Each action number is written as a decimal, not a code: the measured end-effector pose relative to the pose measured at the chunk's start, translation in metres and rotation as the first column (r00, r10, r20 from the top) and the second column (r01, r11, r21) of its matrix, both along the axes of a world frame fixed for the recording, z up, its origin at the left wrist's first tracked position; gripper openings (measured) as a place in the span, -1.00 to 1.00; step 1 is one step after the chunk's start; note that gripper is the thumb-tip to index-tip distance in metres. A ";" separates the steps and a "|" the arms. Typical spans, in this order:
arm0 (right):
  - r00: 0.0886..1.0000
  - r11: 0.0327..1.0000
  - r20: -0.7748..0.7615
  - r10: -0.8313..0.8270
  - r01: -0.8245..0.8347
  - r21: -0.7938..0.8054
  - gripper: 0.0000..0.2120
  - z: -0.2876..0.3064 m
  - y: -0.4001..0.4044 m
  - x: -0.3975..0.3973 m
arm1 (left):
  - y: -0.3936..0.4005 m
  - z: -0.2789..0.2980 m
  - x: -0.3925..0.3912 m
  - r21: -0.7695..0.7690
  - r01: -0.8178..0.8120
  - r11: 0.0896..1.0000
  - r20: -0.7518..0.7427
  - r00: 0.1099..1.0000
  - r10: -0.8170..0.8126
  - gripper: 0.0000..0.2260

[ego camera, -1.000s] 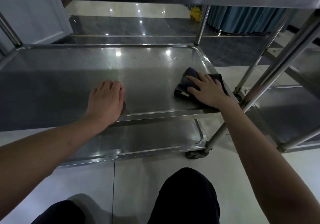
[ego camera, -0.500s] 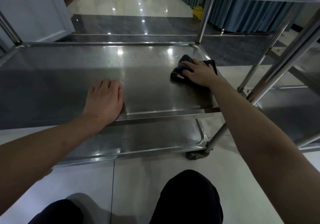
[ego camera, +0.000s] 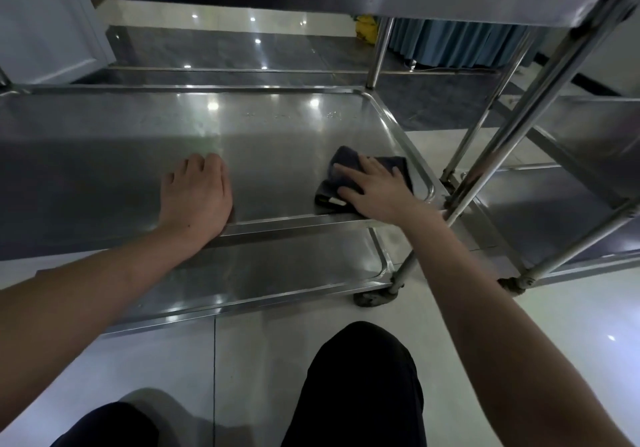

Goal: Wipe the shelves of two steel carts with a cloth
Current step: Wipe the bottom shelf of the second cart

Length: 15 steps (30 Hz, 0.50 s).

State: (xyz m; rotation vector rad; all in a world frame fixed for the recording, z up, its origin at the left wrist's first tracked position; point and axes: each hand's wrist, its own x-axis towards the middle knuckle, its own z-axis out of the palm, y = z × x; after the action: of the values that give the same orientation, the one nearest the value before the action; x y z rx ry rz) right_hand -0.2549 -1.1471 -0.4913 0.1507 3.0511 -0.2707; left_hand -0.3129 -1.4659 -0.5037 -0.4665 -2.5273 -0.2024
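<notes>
Steel shelf [ego camera: 277, 156]: my right hand [ego camera: 375, 187] presses the dark cloth [ego camera: 341, 169] flat, fingers spread. Just right of it, the raised rim could snag the cloth. My left hand [ego camera: 197, 195] rests open alongside.

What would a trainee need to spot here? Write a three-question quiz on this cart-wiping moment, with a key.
1. True or false: the left hand presses the dark cloth.
2. Which shelf of the steel cart is the cloth on? A) top shelf B) middle shelf C) bottom shelf
3. Fill in: the cloth lies near the shelf's front ____ corner.

Key:
1. False: the right hand lies flat on it, while the left rests on the bare shelf.
2. B
3. right
</notes>
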 end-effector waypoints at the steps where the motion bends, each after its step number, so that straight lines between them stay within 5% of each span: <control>1: 1.000 1.000 0.004 0.022 -0.022 -0.006 -0.44 0.001 -0.017 0.000 | 0.000 0.000 0.000 0.000 -0.003 1.000 -0.014 1.000 0.003 -0.87; 7: 0.985 0.983 0.005 0.172 -0.171 -0.070 -0.41 0.001 -0.094 -0.015 | -0.002 -0.002 0.000 0.038 -0.028 0.999 0.014 1.000 0.028 -0.85; 15: 1.000 0.996 0.013 0.007 -0.005 -0.086 -0.43 0.009 -0.033 -0.002 | -0.004 0.000 -0.001 0.059 -0.043 0.997 0.053 0.998 0.040 -0.86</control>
State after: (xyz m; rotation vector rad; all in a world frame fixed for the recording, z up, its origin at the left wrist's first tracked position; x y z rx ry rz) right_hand -0.2572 -1.1798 -0.4822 0.1375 3.0192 -0.3975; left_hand -0.3141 -1.4701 -0.5038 -0.3892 -2.5709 -0.2765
